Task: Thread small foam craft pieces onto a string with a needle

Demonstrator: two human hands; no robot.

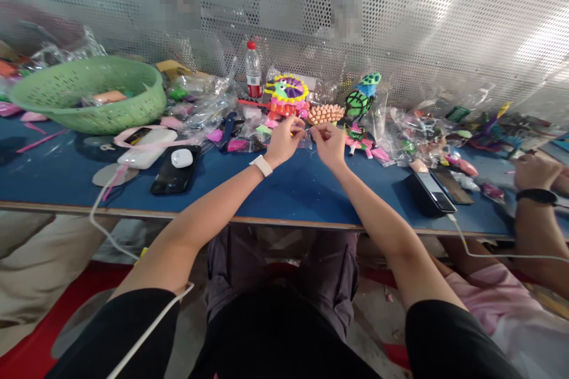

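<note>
Close together above the blue table (306, 189), my left hand (284, 141) and my right hand (329, 143) face each other with their fingertips pinched. Between them is something small and perhaps clear; it is too small to name. Just behind my fingers lies an orange-tan spiky clay piece (326, 113). A colourful clay figure with a yellow scalloped edge (288, 89) stands behind my left hand. To the right of my right hand is a green and black clay turtle-like figure (358, 103), with a small green and pink figure (355, 135) in front.
At left sits a green plastic basket (102, 121). A black phone (171, 180) with a white earbud case (182, 158), a white power bank (144, 151) and a red-capped bottle (253, 71) are around. A black device (429, 192) lies at right, near another person's hand (536, 172).
</note>
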